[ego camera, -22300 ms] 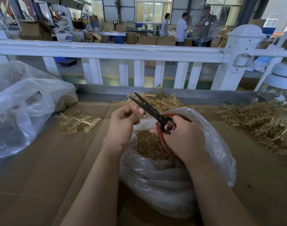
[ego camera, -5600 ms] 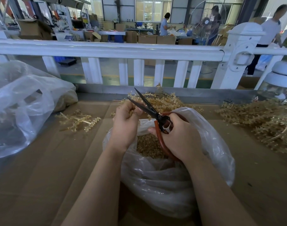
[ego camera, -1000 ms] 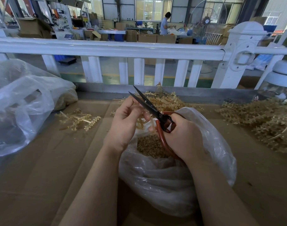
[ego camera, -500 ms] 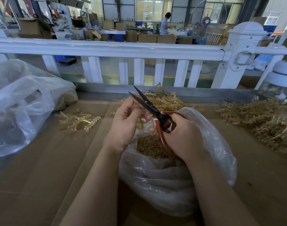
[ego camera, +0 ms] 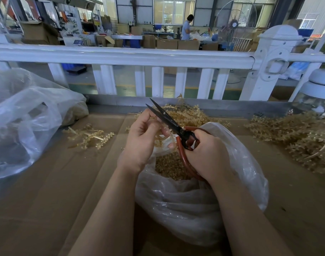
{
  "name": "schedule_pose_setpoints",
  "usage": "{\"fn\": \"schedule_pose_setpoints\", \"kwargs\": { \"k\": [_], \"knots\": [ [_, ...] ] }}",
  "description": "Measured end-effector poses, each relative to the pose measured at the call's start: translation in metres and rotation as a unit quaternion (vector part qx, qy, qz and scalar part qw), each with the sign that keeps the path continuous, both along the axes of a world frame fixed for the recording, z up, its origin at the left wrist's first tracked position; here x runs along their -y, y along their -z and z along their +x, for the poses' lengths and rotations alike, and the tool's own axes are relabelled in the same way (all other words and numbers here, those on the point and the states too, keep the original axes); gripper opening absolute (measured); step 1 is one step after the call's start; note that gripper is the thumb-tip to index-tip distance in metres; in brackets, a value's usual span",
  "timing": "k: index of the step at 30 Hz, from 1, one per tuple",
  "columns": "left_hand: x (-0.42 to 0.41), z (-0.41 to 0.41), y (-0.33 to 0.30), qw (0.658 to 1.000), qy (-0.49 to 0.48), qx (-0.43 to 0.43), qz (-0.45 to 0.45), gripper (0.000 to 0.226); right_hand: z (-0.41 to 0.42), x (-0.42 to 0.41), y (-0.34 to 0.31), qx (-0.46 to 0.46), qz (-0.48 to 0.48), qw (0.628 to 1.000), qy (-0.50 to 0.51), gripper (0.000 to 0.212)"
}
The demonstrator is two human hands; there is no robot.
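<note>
My right hand [ego camera: 207, 154] grips the red handles of black-bladed scissors [ego camera: 169, 121]; the blades are slightly apart and point up-left. My left hand [ego camera: 142, 139] pinches a small golden plastic sprig [ego camera: 162, 134] right beside the blades. Both hands hover over a clear plastic bag [ego camera: 195, 204] whose open mouth shows a heap of small golden cut pieces [ego camera: 169, 166]. The sprig is mostly hidden by my left fingers.
Cardboard [ego camera: 47, 200] covers the table. More golden sprigs lie in a pile behind the bag [ego camera: 191, 115], as a loose one at left [ego camera: 89, 135], and as a big heap at right [ego camera: 302, 139]. A large clear bag [ego camera: 25, 122] sits far left. A white railing [ego camera: 139, 56] borders the table's far edge.
In the last second my hands barely moved; the left fingers shifted slightly on the sprig by the blades. A person walking behind the railing earlier is gone.
</note>
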State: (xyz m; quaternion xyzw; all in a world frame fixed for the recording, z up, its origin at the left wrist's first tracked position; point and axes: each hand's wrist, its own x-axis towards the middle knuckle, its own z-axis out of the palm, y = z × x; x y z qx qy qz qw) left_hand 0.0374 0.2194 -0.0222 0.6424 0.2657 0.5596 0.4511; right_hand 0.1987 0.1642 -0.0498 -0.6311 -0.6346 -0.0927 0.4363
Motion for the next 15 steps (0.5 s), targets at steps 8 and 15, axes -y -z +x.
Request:
{"fn": "schedule_pose_setpoints", "kwargs": {
  "k": [8,15],
  "knots": [
    [-0.002,0.000,0.003,0.999,-0.044,-0.005,-0.018,0.013,0.004,-0.003,0.000,-0.126,-0.089,0.988,-0.008,0.029],
    [-0.003,0.003,0.005,0.998,-0.058,-0.026,-0.009,0.010,0.004,0.000,-0.011,-0.323,-0.092,0.940,-0.063,0.029]
  ]
}}
